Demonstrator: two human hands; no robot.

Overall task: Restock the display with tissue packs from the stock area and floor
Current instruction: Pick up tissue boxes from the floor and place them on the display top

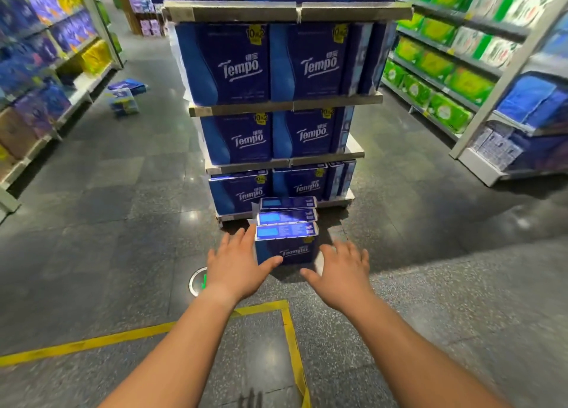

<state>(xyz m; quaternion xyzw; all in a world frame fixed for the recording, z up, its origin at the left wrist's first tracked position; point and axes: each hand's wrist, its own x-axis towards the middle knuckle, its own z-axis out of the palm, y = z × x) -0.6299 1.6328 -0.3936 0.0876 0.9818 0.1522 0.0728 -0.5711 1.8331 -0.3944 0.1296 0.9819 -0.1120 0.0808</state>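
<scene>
Far left: loose packs (124,95) are lying on the floor beside the left shelving (76,88), well apart from the display. Not picked up yet, so that part of the floor stock is still outstanding.

Left hand (235,268) is reaching toward the near pack (285,244), fingers spread and straight, gripping nothing. Thumb is overlapping the pack's lower left corner in the view; can't tell if it's actually touching.

Centre: the display stack (276,106) is looking well filled. Tempo packs are sitting in every tier visible, front faces flush, no obvious gap from this angle. The far side is hidden, so can't confirm the fill there. A row of three packs (287,215) is standing on the floor right at the display's base, the near one closest to the hands, the back one just against the bottom tier. These are what's left to place here.

Right hand (344,272) is mirroring the left, fingers splayed, empty, just right of the near pack and not clearly in contact.

Right: green and blue stock is sitting on the right shelving (479,79), not part of this step as far as I can judge.

Judgement: display is mostly done; the three floor packs plus the loose ones far left are remaining. Current step is the two-handed pickup of the near pack, grasp not made yet.
</scene>
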